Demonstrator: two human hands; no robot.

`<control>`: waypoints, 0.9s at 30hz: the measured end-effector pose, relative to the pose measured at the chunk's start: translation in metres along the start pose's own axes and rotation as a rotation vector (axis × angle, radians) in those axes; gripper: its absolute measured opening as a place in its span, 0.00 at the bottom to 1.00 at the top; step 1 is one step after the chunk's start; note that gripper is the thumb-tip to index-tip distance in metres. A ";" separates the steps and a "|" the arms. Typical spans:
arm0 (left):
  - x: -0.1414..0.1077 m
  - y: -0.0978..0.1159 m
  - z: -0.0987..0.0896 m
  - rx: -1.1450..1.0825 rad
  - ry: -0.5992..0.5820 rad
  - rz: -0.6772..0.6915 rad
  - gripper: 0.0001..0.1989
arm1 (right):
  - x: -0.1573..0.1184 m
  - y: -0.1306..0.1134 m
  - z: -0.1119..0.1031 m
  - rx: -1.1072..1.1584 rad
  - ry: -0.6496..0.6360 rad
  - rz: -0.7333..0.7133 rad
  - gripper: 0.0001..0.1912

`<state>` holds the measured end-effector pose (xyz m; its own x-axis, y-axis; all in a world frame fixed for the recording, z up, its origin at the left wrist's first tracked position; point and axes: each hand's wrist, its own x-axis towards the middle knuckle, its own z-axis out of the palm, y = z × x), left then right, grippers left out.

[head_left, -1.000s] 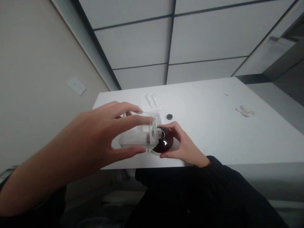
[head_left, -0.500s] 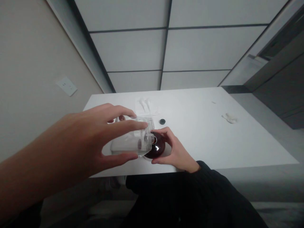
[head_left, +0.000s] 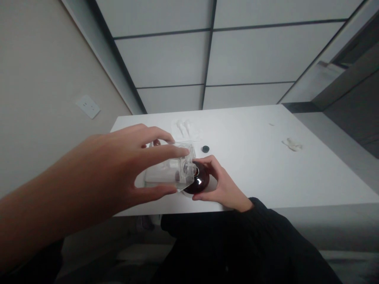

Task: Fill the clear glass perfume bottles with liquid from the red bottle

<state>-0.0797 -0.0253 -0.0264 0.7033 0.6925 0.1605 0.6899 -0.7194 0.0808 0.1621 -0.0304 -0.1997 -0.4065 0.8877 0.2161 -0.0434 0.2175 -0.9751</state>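
Left hand (head_left: 97, 165): fingers grasping a clear square bottle (head_left: 167, 173), tilted; right hand (head_left: 220, 183): fingers clasping a round dark-red glass bottle (head_left: 199, 183), its mouth hidden from my view behind the clear bottle's neck.

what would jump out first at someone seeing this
The eye goes first to the middle of the view, where the left hand holds a clear square bottle tilted over, liquid inside, its neck at the mouth of a round dark red bottle gripped by the right hand. Just behind them, a small black cap stands out on the white table.
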 end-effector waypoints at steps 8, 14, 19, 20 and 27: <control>0.007 0.002 -0.004 -0.066 -0.028 -0.009 0.19 | 0.000 -0.001 0.000 0.004 -0.002 0.000 0.40; 0.008 -0.001 -0.006 0.026 -0.017 0.141 0.18 | -0.001 0.000 0.000 0.006 -0.002 -0.005 0.40; 0.008 -0.002 -0.007 -0.038 -0.053 0.065 0.19 | -0.001 -0.001 0.000 0.003 -0.002 0.010 0.41; 0.008 -0.002 -0.007 -0.058 -0.061 0.049 0.19 | -0.001 -0.001 0.000 0.007 -0.004 0.009 0.40; 0.013 0.000 -0.009 -0.035 -0.096 0.011 0.21 | -0.001 -0.001 0.001 0.018 0.001 0.001 0.39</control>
<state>-0.0720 -0.0171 -0.0154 0.7254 0.6851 0.0667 0.6766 -0.7274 0.1141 0.1614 -0.0320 -0.1994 -0.4060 0.8881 0.2153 -0.0594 0.2095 -0.9760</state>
